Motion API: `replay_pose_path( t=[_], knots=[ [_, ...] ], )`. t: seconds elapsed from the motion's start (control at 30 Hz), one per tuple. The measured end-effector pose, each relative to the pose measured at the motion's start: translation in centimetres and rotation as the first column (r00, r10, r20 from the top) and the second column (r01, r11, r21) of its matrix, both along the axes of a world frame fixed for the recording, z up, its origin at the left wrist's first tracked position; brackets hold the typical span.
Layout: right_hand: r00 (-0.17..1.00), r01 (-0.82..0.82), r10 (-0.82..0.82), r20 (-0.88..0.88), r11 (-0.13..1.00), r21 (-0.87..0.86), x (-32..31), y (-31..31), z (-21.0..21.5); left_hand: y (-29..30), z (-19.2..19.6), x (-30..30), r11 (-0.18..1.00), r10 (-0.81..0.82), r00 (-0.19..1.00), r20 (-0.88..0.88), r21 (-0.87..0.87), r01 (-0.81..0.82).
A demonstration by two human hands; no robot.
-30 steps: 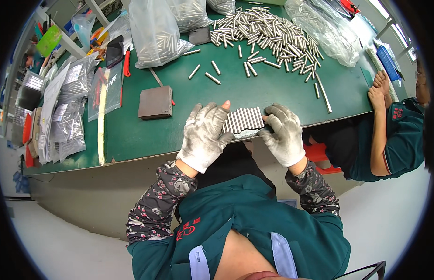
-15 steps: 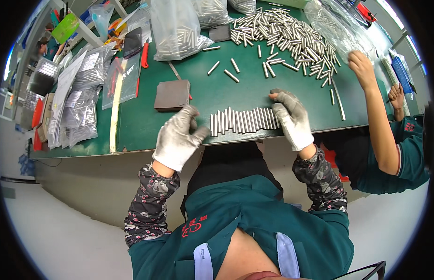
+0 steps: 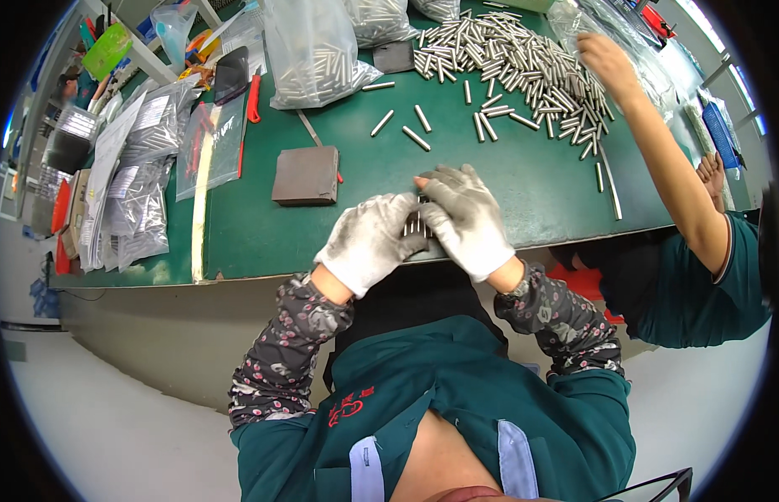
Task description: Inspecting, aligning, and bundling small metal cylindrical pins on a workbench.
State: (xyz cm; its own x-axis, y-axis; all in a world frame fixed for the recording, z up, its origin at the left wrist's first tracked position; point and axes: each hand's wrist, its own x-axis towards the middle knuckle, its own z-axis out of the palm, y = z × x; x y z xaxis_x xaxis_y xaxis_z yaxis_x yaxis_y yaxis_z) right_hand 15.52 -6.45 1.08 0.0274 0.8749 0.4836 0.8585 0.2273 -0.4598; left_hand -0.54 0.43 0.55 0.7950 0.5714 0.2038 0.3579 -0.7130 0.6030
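Observation:
Close to the table's front edge, my gloved left hand (image 3: 369,240) and gloved right hand (image 3: 467,219) press in on a row of metal pins (image 3: 418,224) from both sides. Only a small part of the pins shows between the gloves; the rest is hidden under the fingers. Both hands are closed on the group, and the right one reaches over its top. A dark brown rectangular block (image 3: 306,175) lies on the green table to the left of my hands.
A large heap of loose pins (image 3: 523,63) covers the far right, with several strays in front. Clear bags of pins (image 3: 310,58) stand at the back. Flat bags (image 3: 143,201) and papers lie at left. A co-worker's arm (image 3: 670,138) reaches over the table at right.
My hands have come together, the left moving right and the right moving left, closing on the row of pins and covering most of it. The co-worker's hand has moved toward the heap.

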Motion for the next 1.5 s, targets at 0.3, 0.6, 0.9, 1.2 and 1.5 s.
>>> replay_pose_path(
  t=[0.3, 0.6, 0.9, 1.2, 1.5],
  knots=[
    [0.999, -0.038, 0.038, -0.008, 0.999, -0.038, -1.0, 0.5, -0.3, -0.9, 0.0, -0.9, 0.908, 0.081, 0.949, 0.305, -0.415, 0.056],
    [0.995, -0.099, 0.101, 0.02, 0.992, -0.08, -0.9, -0.4, -0.1, -7.5, -3.3, -3.8, 0.459, 0.234, 0.922, 0.307, -0.871, 0.173],
    [0.982, -0.191, 0.191, -0.003, 0.977, -0.093, -2.2, -3.2, 0.2, -7.8, -4.3, 0.5, -0.391, 0.61, 0.647, 0.456, -0.538, 0.747],
    [0.724, -0.354, -0.047, -0.689, 0.831, -0.429, -2.2, -5.1, 3.1, -7.7, -3.0, 0.1, -0.447, 0.49, 0.681, 0.544, -0.513, 0.732],
    [0.232, -0.448, 0.021, -0.972, 0.89, -0.087, -2.9, -6.0, 4.8, -7.3, 0.4, 0.0, -0.07, 0.357, 0.844, 0.4, -0.889, 0.452]
  ],
)
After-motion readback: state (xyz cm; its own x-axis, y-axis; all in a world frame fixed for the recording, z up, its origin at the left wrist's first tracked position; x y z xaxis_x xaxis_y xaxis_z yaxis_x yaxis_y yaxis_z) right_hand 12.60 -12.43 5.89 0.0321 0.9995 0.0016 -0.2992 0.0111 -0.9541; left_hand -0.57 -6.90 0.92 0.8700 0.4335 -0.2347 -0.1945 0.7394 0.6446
